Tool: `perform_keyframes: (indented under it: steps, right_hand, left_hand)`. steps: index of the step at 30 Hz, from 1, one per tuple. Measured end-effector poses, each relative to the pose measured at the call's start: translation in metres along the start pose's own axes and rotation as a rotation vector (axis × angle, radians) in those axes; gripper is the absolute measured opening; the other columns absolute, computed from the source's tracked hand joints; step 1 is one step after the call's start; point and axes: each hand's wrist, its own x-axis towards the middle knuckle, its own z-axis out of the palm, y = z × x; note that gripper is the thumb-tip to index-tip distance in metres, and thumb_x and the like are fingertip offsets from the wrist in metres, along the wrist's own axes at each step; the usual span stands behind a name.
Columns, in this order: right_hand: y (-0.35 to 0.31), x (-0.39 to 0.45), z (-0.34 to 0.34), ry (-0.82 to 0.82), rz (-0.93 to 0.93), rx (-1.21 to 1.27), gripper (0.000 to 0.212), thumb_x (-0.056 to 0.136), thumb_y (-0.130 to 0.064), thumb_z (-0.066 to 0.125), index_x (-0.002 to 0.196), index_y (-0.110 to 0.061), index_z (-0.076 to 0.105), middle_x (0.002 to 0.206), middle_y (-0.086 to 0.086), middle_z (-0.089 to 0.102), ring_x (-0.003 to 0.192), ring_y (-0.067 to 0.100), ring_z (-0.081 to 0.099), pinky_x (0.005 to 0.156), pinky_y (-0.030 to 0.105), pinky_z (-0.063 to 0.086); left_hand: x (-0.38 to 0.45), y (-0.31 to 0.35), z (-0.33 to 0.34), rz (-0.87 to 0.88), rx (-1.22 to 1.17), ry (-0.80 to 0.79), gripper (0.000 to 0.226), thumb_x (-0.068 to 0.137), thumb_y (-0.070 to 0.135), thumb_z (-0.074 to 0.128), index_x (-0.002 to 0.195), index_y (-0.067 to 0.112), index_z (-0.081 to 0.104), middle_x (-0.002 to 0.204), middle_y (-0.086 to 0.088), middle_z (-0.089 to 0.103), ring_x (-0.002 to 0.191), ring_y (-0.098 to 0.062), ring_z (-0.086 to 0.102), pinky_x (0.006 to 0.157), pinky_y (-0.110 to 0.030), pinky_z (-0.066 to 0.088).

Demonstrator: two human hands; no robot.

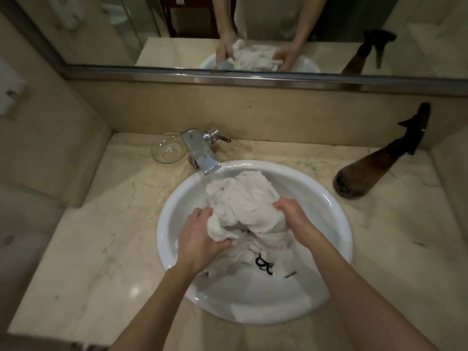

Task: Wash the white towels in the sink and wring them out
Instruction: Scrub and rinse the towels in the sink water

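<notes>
Towels: white towels (243, 198) bunched inside the sink (336, 224), under the faucet (200, 153).
Grip: left hand (200, 236) and right hand (291, 214) each clench folds.
Risk: lifting the soaked cloth may drip water onto the countertop (101, 236).
Risk: a wide swing may strike the brown spray bottle (374, 165).

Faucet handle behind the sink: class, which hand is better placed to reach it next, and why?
Probably the left hand. Both hands grip the white towels, but the faucet handle sits at the sink's back left, on the left hand's side; the right hand would have to cross over the towels.
</notes>
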Motion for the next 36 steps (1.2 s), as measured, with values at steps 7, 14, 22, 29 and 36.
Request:
perform_keyframes:
  steps: [7,14,22,29,36]
  right_hand:
    - [0.0,-0.015,-0.018,0.147,0.106,-0.945,0.05,0.084,-0.067,0.055,0.079,-0.017,0.056,0.08,-0.003,0.056,0.07,0.015,0.053,0.063,0.032,0.039]
    - [-0.015,-0.022,-0.018,0.026,0.141,-1.191,0.051,0.078,-0.074,0.054,0.08,-0.023,0.055,0.082,-0.005,0.061,0.077,0.016,0.059,0.067,0.031,0.043]
    - [-0.002,0.049,0.022,0.109,-0.335,-1.042,0.078,0.084,-0.079,0.018,0.15,-0.039,0.033,0.157,-0.002,0.034,0.146,0.033,0.026,0.113,0.056,0.03]
    - [0.057,0.06,0.026,0.17,-0.494,-1.211,0.067,0.09,-0.08,0.016,0.153,-0.055,0.01,0.167,-0.005,0.007,0.153,0.038,-0.007,0.114,0.062,0.021]
    - [0.064,0.08,0.045,0.323,-0.573,-1.287,0.056,0.098,-0.07,0.018,0.146,-0.047,0.035,0.148,0.005,0.044,0.143,0.049,0.028,0.099,0.071,0.036]
  left_hand:
    - [0.001,0.005,-0.023,0.05,0.065,-0.318,0.055,0.077,0.081,0.04,0.122,0.053,0.054,0.12,0.016,0.042,0.105,-0.004,0.054,0.092,-0.035,0.047]
    - [0.049,0.023,-0.031,-0.199,0.182,-0.156,0.049,0.093,0.062,0.05,0.1,0.014,0.062,0.091,-0.006,0.07,0.089,-0.024,0.065,0.071,-0.035,0.044]
    - [0.047,0.035,0.057,-0.049,0.253,-0.181,0.07,0.082,0.081,0.011,0.146,0.06,-0.01,0.165,-0.008,-0.003,0.15,-0.037,-0.002,0.118,-0.063,0.005]
    - [0.07,0.01,0.082,-0.265,-0.06,0.128,0.067,0.086,0.071,0.018,0.147,0.046,0.033,0.151,-0.011,0.041,0.138,-0.029,0.038,0.113,-0.049,0.031]
    - [0.116,0.008,0.077,-0.456,0.108,0.009,0.11,0.071,0.081,-0.004,0.15,0.018,0.039,0.141,-0.019,0.05,0.125,-0.036,0.051,0.105,-0.041,0.036]
